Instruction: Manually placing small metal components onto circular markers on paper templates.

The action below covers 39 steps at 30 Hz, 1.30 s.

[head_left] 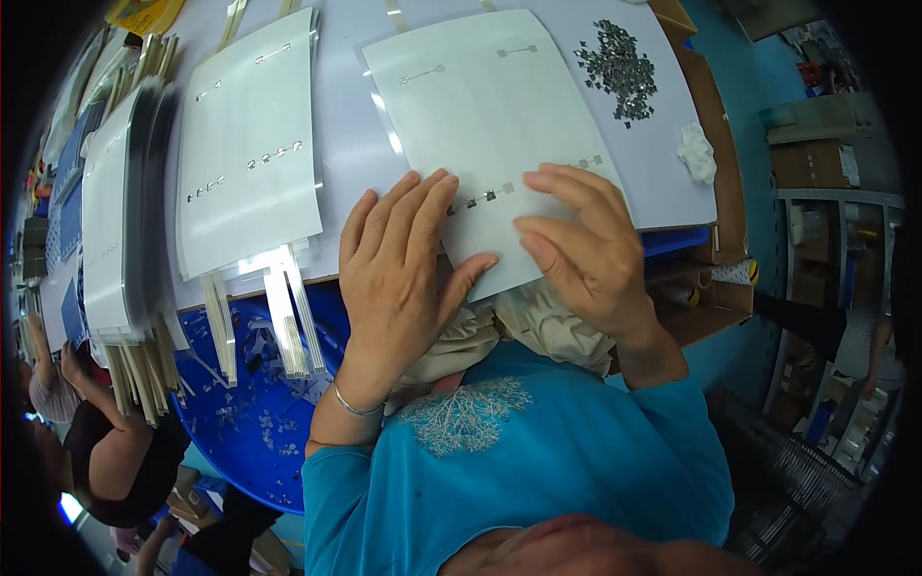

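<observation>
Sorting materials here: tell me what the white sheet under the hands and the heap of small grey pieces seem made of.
White sheet: likely glossy paper or plastic film; it lies flat and reflects light. Small grey pieces: apparently metal or foil; dull silvery glint, though too small to be sure.

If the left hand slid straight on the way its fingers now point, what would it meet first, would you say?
Probably the short row of small dark squares on the white sheet. The left hand lies flat with fingertips just short of them; the right hand sits beside, though depth is hard to judge.
</observation>
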{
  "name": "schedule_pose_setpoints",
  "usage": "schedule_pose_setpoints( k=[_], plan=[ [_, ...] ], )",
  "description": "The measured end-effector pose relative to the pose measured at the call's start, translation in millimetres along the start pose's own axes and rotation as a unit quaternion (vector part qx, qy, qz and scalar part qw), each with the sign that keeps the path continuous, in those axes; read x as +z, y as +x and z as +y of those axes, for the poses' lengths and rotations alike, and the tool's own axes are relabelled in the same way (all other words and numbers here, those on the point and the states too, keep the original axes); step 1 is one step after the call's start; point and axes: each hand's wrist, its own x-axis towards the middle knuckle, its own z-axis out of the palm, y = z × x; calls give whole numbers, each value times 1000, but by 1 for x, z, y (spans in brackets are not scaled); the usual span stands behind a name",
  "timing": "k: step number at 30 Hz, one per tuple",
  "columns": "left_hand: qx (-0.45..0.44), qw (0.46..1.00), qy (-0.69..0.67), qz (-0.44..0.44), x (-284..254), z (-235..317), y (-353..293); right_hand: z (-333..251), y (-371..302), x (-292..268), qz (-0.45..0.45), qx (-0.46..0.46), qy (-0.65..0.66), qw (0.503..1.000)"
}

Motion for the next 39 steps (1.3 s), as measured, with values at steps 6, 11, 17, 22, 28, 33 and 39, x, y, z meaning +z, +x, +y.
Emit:
schedule_pose_setpoints(
  k=[6, 11, 17, 22, 28, 33, 39],
  plan=[
    [13, 999, 38, -16, -1, 7, 2, 22, -12, -20, 138, 154, -87, 975],
    [29, 994, 104, -21, 4, 9, 0, 51, -18, -36, 158, 242, -143, 947],
    [66, 981, 169, -65, -6, 16, 9, 67, -14, -36, 114, 203, -224, 946],
    [55, 996, 59, -46, 4, 7, 7, 84, -10, -39, 120, 193, -170, 959],
    [36, 998, 24, -38, 6, 11, 12, 82, -4, -51, 83, 167, -208, 960],
    [46, 998, 34, -40, 4, 9, 8, 67, -9, -65, -9, 177, -177, 968],
    [69, 993, 80, -59, 3, 7, 9, 66, -24, -56, 88, 164, -154, 970]
  ],
)
